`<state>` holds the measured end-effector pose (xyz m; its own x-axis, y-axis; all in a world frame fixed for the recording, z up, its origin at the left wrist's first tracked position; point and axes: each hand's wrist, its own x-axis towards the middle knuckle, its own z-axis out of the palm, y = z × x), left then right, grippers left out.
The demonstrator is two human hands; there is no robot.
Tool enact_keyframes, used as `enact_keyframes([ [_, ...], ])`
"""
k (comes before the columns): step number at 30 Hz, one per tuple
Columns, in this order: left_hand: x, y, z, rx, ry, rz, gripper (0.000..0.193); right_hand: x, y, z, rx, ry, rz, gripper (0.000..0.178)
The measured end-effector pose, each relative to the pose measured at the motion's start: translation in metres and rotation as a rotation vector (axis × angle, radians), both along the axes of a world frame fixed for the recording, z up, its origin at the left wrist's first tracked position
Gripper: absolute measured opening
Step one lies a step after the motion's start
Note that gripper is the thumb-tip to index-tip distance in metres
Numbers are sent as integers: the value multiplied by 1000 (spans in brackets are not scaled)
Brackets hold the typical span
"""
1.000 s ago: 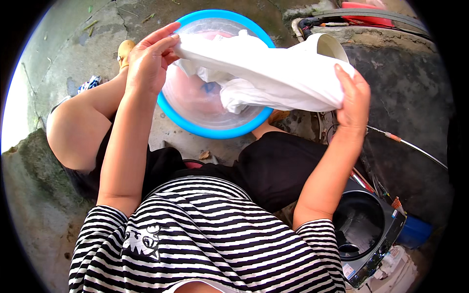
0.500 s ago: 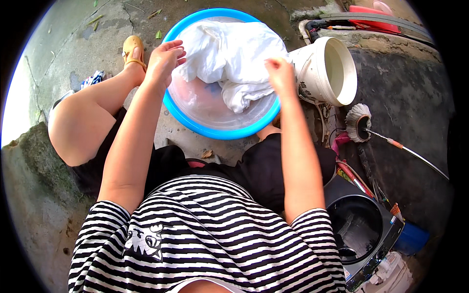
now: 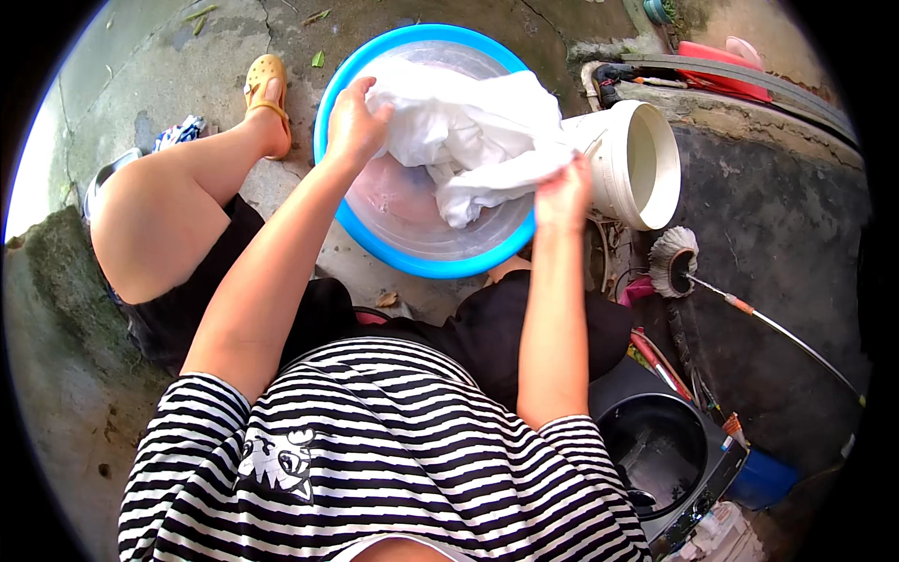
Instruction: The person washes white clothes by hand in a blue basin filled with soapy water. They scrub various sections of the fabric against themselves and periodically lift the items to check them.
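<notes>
A large piece of white cloth (image 3: 468, 122) lies bunched in a round, clear-bottomed basin with a blue rim (image 3: 389, 257). At the basin's right side, my right hand (image 3: 565, 197) is closed on a stretched edge of the cloth. My left hand (image 3: 356, 129) is over the left rim, thumb and fingers about the cloth's left edge; part of its grip is hidden. Between my hands the cloth hangs in loose folds, its lower end resting in the basin. Something pinkish (image 3: 389, 192) shows faintly in the basin's bottom.
A white bucket (image 3: 613, 169) leans tilted right of the basin. Further right lies a long-handled brush (image 3: 672, 262). A black pan (image 3: 655, 450) sits near my right elbow, beside a blue container (image 3: 763, 480). My foot in a yellow clog (image 3: 267, 89) stands at the left.
My right hand has moved down and right, and now pulls an edge of the white cloth taut. My left hand has shifted right and slightly down, onto the cloth's left edge.
</notes>
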<state>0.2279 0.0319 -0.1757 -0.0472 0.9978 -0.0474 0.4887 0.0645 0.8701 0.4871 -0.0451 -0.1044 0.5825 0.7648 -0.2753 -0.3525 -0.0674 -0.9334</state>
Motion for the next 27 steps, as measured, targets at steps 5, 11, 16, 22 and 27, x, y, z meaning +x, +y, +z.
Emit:
enact_keyframes([
  [5, 12, -17, 6, -59, 58, -285, 48, 27, -18, 89, 101, -17, 60, 32],
  [11, 28, -37, 18, 175, 101, -337, 53, 4, -35, 174, 146, -43, 45, 19],
  [16, 32, -16, 5, -6, -412, -273, 31, -21, -39, 225, 123, -117, 9, 18],
  [22, -6, 21, 75, -472, -1155, -210, 15, -7, -53, 244, -35, -359, 377, 28],
  [27, -29, 39, 96, -657, -1513, -393, 14, -11, -79, 244, -413, -783, 713, 42],
])
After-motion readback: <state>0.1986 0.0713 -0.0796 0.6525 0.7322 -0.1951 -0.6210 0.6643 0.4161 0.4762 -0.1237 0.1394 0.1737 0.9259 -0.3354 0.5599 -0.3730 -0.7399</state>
